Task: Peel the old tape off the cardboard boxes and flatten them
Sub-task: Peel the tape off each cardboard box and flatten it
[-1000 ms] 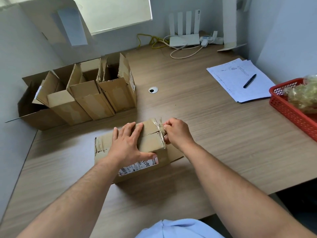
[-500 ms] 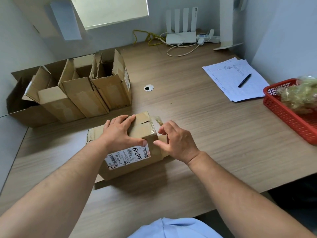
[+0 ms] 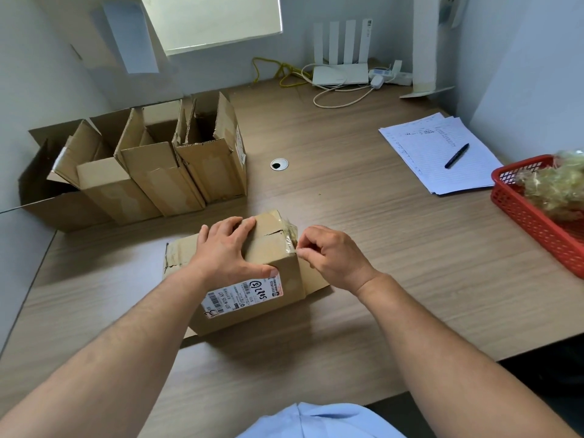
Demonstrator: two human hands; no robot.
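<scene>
The left hand (image 3: 227, 252) lies flat, fingers spread, pressing the top of the box (image 3: 275, 255), which sits on the desk (image 3: 395, 248) with its long axis running left to right. The tape (image 3: 289, 233) wraps the box's right end. The right hand (image 3: 335, 257), the nearer one, pinches its edge between curled thumb and forefinger, so the peel should run rightward.

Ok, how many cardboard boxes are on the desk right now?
5. One box under the left hand; four open boxes in a row back left. More may be hidden behind.
</scene>
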